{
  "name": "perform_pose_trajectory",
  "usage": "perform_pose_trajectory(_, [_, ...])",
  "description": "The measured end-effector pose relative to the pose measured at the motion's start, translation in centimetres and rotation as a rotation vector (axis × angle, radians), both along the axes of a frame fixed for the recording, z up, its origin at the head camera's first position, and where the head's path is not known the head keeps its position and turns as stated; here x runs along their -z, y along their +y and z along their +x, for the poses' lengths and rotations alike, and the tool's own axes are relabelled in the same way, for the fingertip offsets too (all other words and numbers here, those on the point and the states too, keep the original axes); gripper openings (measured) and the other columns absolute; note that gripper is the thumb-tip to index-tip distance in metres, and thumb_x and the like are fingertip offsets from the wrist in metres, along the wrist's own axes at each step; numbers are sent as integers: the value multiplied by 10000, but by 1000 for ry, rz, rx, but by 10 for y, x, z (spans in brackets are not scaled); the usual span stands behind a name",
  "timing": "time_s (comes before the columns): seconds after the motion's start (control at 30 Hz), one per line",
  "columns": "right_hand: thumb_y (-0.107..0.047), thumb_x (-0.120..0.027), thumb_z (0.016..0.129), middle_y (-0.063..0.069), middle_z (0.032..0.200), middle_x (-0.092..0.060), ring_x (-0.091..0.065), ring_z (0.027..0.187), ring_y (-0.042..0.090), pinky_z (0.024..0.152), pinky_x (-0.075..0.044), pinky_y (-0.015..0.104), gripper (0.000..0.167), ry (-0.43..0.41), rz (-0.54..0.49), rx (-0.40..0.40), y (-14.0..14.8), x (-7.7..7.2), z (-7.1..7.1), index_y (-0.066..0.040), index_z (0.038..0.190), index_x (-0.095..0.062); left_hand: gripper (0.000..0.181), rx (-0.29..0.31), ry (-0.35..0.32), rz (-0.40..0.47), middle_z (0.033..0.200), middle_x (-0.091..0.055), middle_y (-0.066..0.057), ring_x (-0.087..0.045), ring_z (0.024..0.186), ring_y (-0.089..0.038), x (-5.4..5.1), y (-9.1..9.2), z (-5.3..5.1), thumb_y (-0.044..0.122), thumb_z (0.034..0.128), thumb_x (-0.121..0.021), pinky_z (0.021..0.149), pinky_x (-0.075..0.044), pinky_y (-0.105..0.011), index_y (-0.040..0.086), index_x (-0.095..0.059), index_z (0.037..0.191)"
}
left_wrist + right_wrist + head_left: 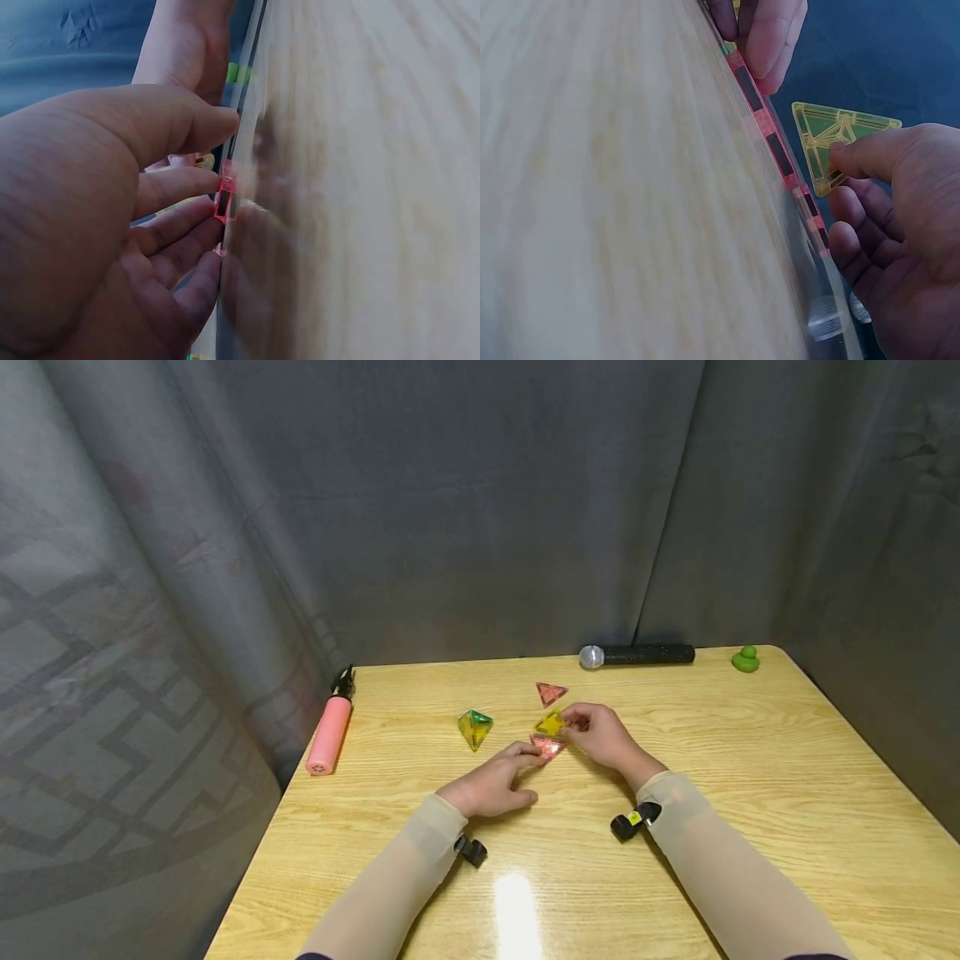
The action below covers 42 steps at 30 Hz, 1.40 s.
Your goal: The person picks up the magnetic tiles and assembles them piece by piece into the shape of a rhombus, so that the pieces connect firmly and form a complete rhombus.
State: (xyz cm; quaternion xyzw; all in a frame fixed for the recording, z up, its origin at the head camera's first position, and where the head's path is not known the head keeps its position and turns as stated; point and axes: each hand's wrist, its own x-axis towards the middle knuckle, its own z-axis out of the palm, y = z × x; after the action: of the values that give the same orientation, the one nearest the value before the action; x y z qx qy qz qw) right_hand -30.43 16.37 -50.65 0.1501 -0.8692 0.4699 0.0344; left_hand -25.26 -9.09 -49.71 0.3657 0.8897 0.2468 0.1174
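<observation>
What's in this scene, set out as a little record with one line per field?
Surface: wooden table
Left hand: fingers touching the nearer pink tile
Right hand: pinching a yellow triangular tile
Farther pink tile: lying flat beyond the hands
Built shape: yellow-and-green pyramid-like piece, left of the tiles
Left edge: pink cylinder with a black tip
Back edge: black microphone, small green toy to its right
Backdrop: grey curtain

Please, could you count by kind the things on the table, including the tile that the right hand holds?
Red triangle tiles: 2
Yellow triangle tile, in the right hand: 1
Yellow-and-green pyramid: 1
Pink pump: 1
Black microphone: 1
Green toy: 1
Total: 7
</observation>
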Motion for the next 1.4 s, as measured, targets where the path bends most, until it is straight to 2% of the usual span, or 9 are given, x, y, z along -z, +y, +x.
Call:
perform_pose_trajectory(0.3, [-65,-777,948,46,954,-694,-610,846,213,749,-524,355,168,-28,1,-27,0,4,0,-86,1113,-763,628,3,1,14,1626,-376,-9,-353,1503,-174,1,0,-2,258,1008,-707,1219,-318,-350,109,-482,1575])
perform_pose_trajectory(0.57, [45,-752,900,90,1017,-697,-623,868,211,750,-537,305,246,-47,-1,-51,2,6,1,-42,1130,-755,596,-1,0,33,1607,-404,-26,-375,1493,-191,2,-1,-4,259,1017,-700,1217,-324,-351,84,-507,1553])
perform_pose_trajectory(0.83, [14,-733,932,103,1108,-730,-652,904,204,806,-555,377,220,-26,10,-52,1,8,1,-48,1138,-782,589,1,14,34,1603,-411,-30,-394,1481,-206,2,-2,-4,250,1017,-693,1212,-337,-362,71,-510,1547])
perform_pose_trajectory(0.97, [12,-737,937,89,1101,-727,-646,904,200,810,-550,388,214,-30,14,-56,0,8,1,-58,1133,-782,586,4,17,42,1617,-402,-46,-385,1491,-218,2,-2,-4,235,1019,-694,1214,-336,-371,61,-508,1547])
perform_pose_trajectory(1.2, [37,-738,907,95,1037,-729,-648,882,198,767,-547,328,203,-8,-3,-75,0,8,1,-22,1097,-778,610,-7,21,8,1648,-372,-30,-355,1512,-219,1,-1,-3,270,1022,-697,1226,-313,-373,81,-490,1564])
perform_pose_trajectory(1.4, [39,-740,896,85,1021,-731,-654,877,202,767,-555,328,224,-44,-20,-73,0,9,2,-29,1106,-777,610,-16,11,6,1648,-370,-7,-359,1509,-220,1,-2,-2,289,1028,-689,1223,-320,-389,97,-486,1570])
